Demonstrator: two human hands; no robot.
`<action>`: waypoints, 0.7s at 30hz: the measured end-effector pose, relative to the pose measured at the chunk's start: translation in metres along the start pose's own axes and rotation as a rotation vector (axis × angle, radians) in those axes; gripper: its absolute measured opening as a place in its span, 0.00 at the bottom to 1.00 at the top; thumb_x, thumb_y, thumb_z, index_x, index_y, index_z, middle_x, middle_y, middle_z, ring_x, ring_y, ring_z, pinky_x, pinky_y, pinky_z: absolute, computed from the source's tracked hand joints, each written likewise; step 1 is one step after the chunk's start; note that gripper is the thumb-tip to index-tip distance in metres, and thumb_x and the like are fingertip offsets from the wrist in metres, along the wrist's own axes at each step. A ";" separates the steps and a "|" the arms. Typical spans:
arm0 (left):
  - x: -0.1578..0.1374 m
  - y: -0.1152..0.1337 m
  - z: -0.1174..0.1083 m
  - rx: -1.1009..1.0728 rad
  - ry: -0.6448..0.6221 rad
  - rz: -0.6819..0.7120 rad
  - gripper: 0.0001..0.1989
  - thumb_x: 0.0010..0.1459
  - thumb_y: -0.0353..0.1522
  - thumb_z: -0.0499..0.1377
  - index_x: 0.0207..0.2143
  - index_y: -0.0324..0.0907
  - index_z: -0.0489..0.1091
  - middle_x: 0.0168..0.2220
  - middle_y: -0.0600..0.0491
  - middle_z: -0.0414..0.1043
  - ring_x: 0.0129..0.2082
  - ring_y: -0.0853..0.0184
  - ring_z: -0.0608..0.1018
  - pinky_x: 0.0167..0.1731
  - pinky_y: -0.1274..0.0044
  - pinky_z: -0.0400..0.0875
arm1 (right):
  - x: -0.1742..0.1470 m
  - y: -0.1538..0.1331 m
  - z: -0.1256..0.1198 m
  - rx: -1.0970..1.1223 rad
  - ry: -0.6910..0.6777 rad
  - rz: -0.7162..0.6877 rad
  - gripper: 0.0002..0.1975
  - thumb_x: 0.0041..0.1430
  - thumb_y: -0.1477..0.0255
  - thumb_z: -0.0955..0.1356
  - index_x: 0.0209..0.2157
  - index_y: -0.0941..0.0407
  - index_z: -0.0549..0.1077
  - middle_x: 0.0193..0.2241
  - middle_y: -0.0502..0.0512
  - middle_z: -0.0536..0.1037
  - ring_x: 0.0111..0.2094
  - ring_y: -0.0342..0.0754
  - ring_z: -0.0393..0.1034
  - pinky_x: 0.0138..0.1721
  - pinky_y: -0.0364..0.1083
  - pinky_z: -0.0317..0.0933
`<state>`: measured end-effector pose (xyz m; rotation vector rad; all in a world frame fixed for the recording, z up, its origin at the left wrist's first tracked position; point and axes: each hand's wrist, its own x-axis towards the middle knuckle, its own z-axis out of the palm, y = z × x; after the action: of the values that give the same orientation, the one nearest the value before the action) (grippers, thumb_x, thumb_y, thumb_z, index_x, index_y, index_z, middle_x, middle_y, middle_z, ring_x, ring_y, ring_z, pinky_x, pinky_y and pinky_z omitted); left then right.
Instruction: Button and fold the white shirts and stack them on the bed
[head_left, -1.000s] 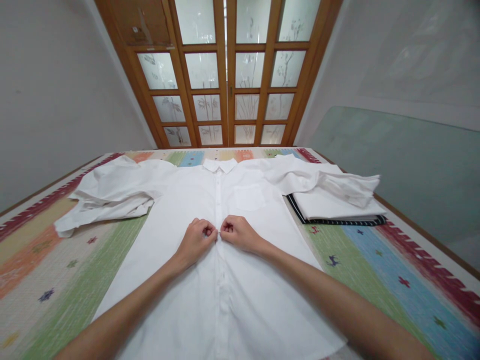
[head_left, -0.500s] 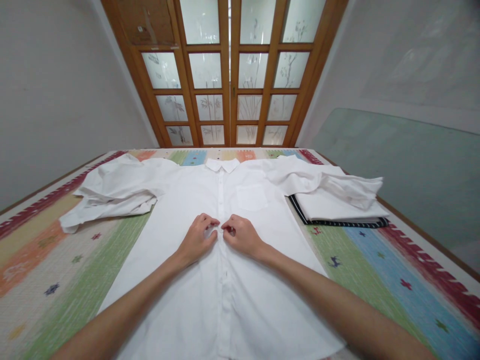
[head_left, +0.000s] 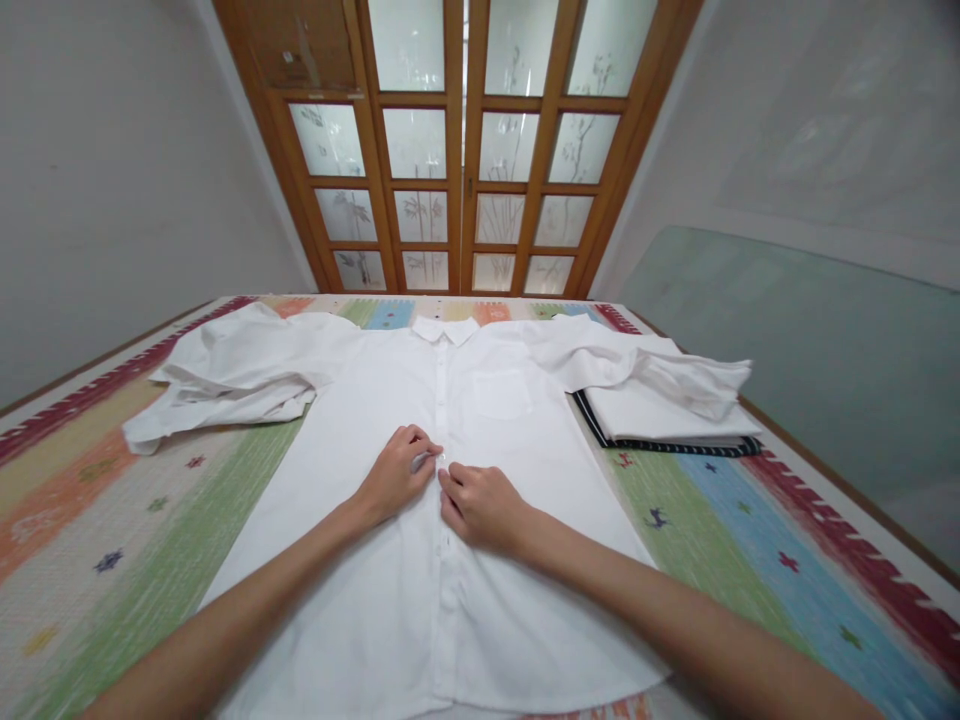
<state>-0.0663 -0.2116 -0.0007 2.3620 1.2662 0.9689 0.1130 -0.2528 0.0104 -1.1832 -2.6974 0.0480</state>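
A white button-up shirt (head_left: pixel 375 390) lies spread front side up, its collar (head_left: pixel 444 330) toward the doors and its sleeves out to both sides. At mid-placket, my left hand (head_left: pixel 405 465) pinches the shirt's front edge between thumb and fingers. Just right of it and slightly nearer to me, my right hand (head_left: pixel 480 505) has its fingers closed on the placket (head_left: pixel 445 570). A small pale button seems to show between the fingertips, though they partly cover it. Further buttons run up toward the collar.
Folded white and black-striped cloths (head_left: pixel 652 425) lie under the right sleeve. A colourful striped tablecloth (head_left: pixel 720 540) with small figures covers the table. Wood-framed glass doors (head_left: pixel 461 190) stand beyond its far edge, and a pale green panel (head_left: pixel 787 330) leans at the right wall.
My right hand has moved slightly toward me, its fingers curling lower along the placket. My left hand stays nearly in place, thumb and fingers closer together. The view has shifted slightly.
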 end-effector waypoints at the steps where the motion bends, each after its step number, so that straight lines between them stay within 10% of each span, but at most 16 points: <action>1: 0.000 0.000 -0.001 0.001 -0.004 0.000 0.10 0.56 0.25 0.55 0.34 0.43 0.75 0.34 0.51 0.70 0.38 0.64 0.72 0.43 0.70 0.70 | -0.006 -0.004 -0.001 0.009 -0.007 -0.021 0.12 0.65 0.72 0.60 0.41 0.62 0.72 0.33 0.58 0.75 0.32 0.47 0.71 0.30 0.43 0.59; 11: -0.011 0.008 -0.009 0.018 -0.076 0.000 0.13 0.59 0.29 0.54 0.43 0.44 0.76 0.39 0.49 0.71 0.41 0.62 0.72 0.46 0.68 0.69 | -0.050 -0.035 -0.017 0.153 -0.122 -0.228 0.12 0.64 0.65 0.61 0.41 0.57 0.71 0.31 0.55 0.77 0.27 0.46 0.69 0.25 0.44 0.50; 21: -0.014 0.015 -0.013 0.095 -0.118 0.023 0.13 0.62 0.32 0.53 0.43 0.43 0.75 0.40 0.48 0.72 0.42 0.62 0.72 0.46 0.67 0.68 | -0.031 -0.041 -0.009 0.492 -0.088 0.304 0.11 0.50 0.68 0.70 0.36 0.57 0.70 0.24 0.51 0.74 0.26 0.46 0.66 0.30 0.43 0.53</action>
<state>-0.0712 -0.2318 0.0107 2.4704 1.2698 0.7791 0.1055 -0.3043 0.0186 -1.4229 -2.3382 0.7719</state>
